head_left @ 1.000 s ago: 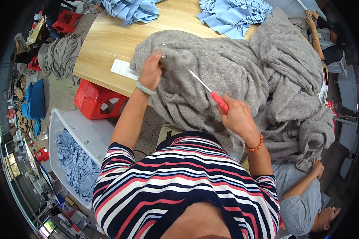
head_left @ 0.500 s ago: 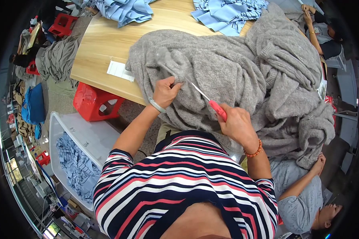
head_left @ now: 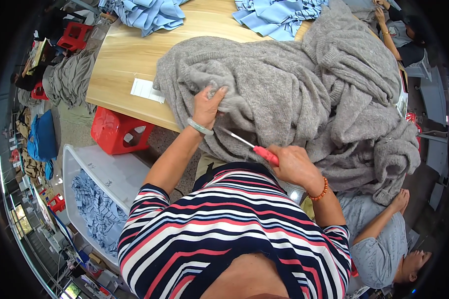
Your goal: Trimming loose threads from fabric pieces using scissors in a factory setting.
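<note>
A large heap of grey knitted fabric (head_left: pixel 279 74) lies bunched over the wooden table (head_left: pixel 124 55) and hangs over its near edge. My left hand (head_left: pixel 207 107), with a pale bangle at the wrist, grips a fold of the knit, thumb and fingertips on either side of it. My right hand (head_left: pixel 295 167), wearing an orange bead bracelet, is closed around the handle of a slim pointed tool (head_left: pixel 265 154). The handle is pinkish red, and the thin metal shaft points toward the knit below my left hand. Its tip is too small to make out.
A white paper slip (head_left: pixel 147 90) lies left of the knit. Blue cloth pieces (head_left: pixel 154 15) are at the far edge. Below left are a red stool (head_left: pixel 115 130) and a white bin (head_left: pixel 105 174) with blue cloth. A co-worker (head_left: pixel 376 239) sits at right.
My left hand has turned, its fingers now pointing up into the fold. My right hand has drawn the tool down, nearer my body. The view has shifted slightly.
</note>
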Demonstrator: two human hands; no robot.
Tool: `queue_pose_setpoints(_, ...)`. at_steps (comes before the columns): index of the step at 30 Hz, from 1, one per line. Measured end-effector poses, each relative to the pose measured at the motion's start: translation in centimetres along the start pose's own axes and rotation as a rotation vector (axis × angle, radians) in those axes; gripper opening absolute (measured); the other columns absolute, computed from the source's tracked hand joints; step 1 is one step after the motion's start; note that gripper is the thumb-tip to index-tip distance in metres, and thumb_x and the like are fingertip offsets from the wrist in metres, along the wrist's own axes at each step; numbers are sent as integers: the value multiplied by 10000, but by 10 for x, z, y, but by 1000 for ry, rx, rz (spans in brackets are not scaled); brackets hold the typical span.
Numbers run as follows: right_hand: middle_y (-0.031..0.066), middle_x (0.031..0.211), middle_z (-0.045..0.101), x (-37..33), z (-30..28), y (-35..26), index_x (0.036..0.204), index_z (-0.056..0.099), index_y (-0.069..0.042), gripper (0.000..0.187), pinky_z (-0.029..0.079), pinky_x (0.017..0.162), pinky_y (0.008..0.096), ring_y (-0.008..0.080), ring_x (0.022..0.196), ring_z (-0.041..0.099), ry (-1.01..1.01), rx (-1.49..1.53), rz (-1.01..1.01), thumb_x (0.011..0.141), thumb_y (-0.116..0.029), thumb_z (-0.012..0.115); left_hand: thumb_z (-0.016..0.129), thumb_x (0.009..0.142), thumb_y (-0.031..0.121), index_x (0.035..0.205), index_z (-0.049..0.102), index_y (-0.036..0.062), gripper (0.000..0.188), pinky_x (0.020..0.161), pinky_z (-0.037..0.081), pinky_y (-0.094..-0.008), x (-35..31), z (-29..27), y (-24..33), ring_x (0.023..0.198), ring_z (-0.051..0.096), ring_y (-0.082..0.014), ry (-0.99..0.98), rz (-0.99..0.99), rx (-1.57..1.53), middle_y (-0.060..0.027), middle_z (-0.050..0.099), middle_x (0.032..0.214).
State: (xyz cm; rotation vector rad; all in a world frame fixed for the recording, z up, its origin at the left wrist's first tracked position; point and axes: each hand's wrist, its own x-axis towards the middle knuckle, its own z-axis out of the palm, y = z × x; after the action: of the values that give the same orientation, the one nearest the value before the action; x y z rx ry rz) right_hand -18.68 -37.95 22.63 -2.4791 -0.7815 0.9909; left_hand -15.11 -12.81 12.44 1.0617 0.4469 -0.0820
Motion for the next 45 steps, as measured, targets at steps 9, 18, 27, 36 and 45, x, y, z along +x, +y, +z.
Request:
queue_pose_setpoints(9,136,1272,549,41,-2,79,1275,533,-159,490,441,954,386,323,1172,517,619,83,181,818,14,488,641,890,159,1034,661,25,198,721,482,-193,59,62,125,796,605,-72,-322,554,-13,-18,669,909)
queue_pose_setpoints(18,185,1266,551,57,-59,111,1346,449,-103,474,439,960,372,348,1157,535,796,-56,264,879,-50,513,728,750,348,1341,435,44,726,1032,346,-424,18,-70,4,1215,437,-342,17,657,1206,-216,483,1276)
queue_pose_setpoints(27,177,1111,622,66,24,35,1196,567,-71,383,462,890,381,342,1015,595,-64,215,-42,815,-44,551,785,702,295,1336,369,-23,822,989,353,-436,23,-140,-51,1170,434,-339,692,486,1345,-204,482,1230)
queue_pose_setpoints(36,180,1081,588,151,-75,113,1221,527,-127,382,484,796,458,400,1001,567,910,-74,226,842,-84,529,669,825,56,1114,549,-46,329,744,509,-261,16,-163,-16,878,615,-120,294,-83,233,-89,647,993)
queue_pose_setpoints(45,207,1003,638,105,23,56,1267,503,-123,585,495,791,450,389,927,614,439,50,231,746,-268,727,677,851,228,1089,595,-29,360,748,507,-274,-52,-75,-35,881,620,-126,-298,-346,186,-94,662,983)
